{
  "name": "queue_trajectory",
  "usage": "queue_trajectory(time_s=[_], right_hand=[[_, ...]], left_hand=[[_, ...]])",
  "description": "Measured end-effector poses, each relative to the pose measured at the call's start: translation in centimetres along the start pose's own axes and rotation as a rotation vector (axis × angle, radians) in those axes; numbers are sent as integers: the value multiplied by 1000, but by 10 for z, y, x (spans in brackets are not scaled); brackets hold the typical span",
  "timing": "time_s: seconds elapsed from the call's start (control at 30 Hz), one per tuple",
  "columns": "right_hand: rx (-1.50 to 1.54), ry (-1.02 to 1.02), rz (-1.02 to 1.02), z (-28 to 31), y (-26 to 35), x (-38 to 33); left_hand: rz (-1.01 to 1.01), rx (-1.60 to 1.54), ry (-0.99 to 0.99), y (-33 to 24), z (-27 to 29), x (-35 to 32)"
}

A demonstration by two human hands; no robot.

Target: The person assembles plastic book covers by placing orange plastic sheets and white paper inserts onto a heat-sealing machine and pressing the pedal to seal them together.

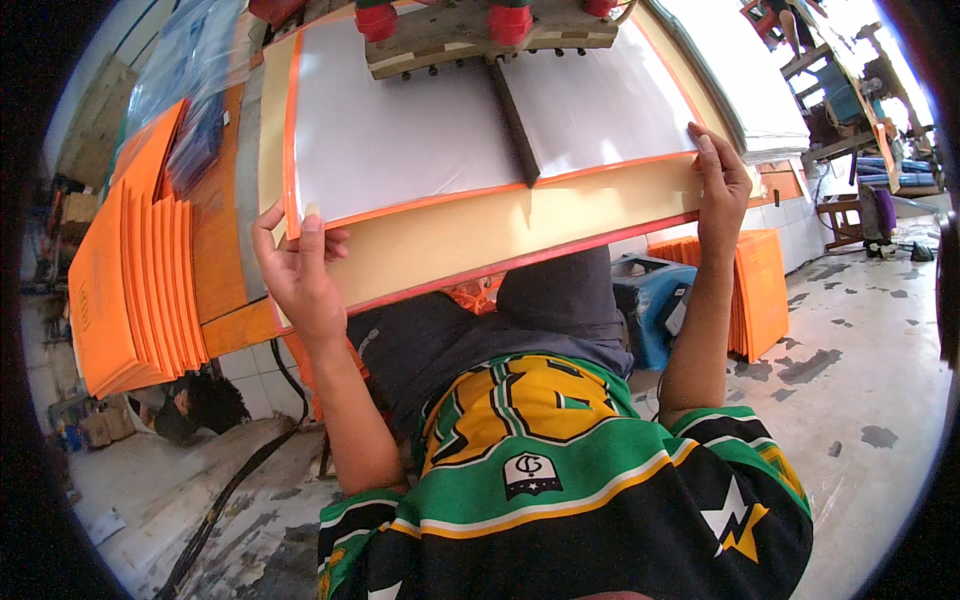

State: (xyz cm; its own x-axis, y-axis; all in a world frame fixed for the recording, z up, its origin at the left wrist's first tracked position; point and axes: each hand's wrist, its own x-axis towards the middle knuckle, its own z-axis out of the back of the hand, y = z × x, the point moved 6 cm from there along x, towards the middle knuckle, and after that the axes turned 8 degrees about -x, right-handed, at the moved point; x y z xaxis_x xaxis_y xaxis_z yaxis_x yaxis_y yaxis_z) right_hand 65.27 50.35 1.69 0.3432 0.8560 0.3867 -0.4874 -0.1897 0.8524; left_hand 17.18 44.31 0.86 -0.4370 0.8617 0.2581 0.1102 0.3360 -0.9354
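An open orange cover (495, 180), mostly hidden under a glossy whitish sheet (400, 130), lies flat on a cream board (480, 225) in front of me. My left hand (305, 265) pinches its near left corner, thumb on top and fingers beneath. At the near right corner, my right hand (722, 180) grips the edge between thumb and fingers. A machine head (480, 50) with red knobs hangs over the far middle of the sheet. From it a dark narrow bar (512, 120) runs toward me along the cover's centre; whether it touches the sheet, I cannot tell.
Stacked orange covers (140, 290) stand at the left, by clear plastic (190, 70). Another orange stack (762, 295) is at the right, beside a blue plastic container (648, 310). Whitish sheets (720, 70) are piled at the far right. A black cable (235, 490) crosses the floor.
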Motion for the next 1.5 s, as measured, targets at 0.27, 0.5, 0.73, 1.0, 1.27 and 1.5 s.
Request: queue_trajectory(time_s=[0.27,0.5,0.73,1.0,1.27,1.5], right_hand=[[11,-15,22,1,0,1],[-30,-3,-4,2,-1,2],[-35,8,57,0,-1,3],[-30,16,22,0,0,2],[-43,16,24,-1,0,2],[-39,-10,47,-2,-1,3]], left_hand=[[0,5,-9,-2,-2,-1],[-1,41,-7,-2,-2,0],[-5,11,-14,-5,-4,-1],[-4,-7,-12,-2,-2,0],[1,14,-19,-2,-3,-1],[6,36,-16,-5,-4,0]])
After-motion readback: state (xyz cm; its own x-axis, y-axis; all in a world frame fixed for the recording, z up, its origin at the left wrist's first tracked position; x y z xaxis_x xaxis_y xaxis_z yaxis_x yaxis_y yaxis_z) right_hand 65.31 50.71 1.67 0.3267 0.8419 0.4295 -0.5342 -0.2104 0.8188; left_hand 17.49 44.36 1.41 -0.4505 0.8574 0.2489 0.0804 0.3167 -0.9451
